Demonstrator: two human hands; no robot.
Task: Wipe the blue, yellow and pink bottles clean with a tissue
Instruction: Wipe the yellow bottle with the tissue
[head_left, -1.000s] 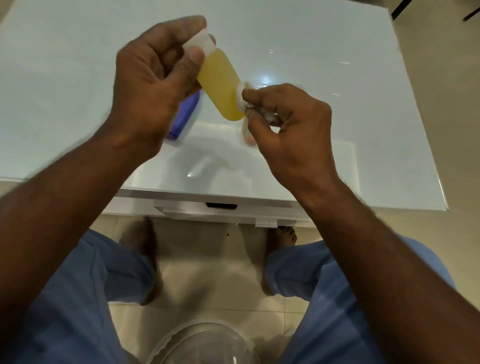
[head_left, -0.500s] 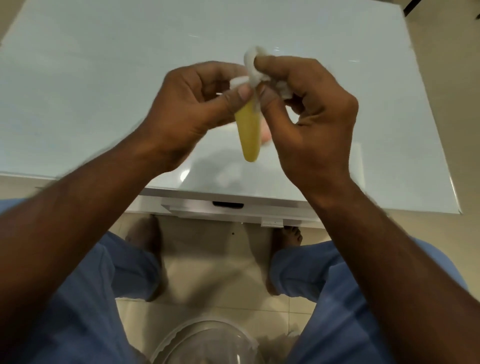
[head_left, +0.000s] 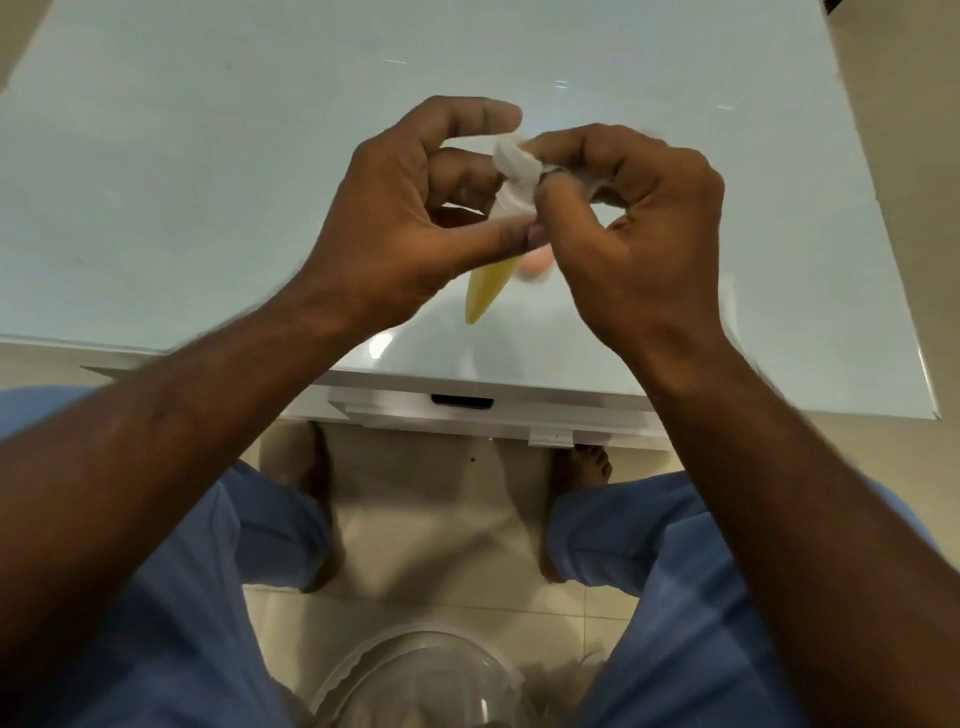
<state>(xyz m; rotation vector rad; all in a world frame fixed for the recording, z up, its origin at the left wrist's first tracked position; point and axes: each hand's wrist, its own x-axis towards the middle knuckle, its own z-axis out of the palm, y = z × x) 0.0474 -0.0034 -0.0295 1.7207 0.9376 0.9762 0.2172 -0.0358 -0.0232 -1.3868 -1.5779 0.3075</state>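
While the left hand pinches the yellow bottle near its white cap at frame centre above the worktop, its translucent tapered body pointing down, the right hand grips a crumpled white tissue against the cap.

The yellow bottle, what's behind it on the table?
Behind the yellow bottle, a pink blur shows on the glass table, likely the pink bottle; the right hand covers most of it.

Soft overhead glare, wide-angle warp
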